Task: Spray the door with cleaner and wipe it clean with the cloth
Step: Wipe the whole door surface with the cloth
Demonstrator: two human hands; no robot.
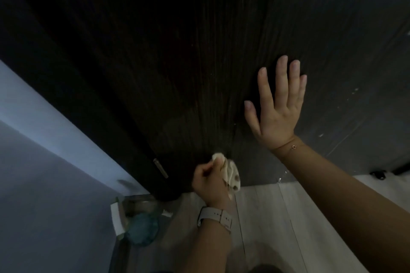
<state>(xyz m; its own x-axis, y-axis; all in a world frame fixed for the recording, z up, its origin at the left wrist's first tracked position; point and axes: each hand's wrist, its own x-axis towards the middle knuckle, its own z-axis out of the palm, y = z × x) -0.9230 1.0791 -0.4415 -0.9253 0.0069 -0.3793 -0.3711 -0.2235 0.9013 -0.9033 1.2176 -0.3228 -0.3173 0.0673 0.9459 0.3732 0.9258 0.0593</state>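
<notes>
A left hand (209,182) is clenched around a crumpled, stained cloth (230,175), pressing it low against a dark wood-grain door (168,55), just above the pale floor (277,217). The right hand (279,106) lies flat on the door, fingers spread, higher and to the right of the cloth. A spray bottle (133,219) lies on the floor at the door's lower left corner, near its hinge (160,168).

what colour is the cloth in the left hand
Cream-white with brown smudges; the cloth shows best in the head view, bunched in the left hand.
</notes>
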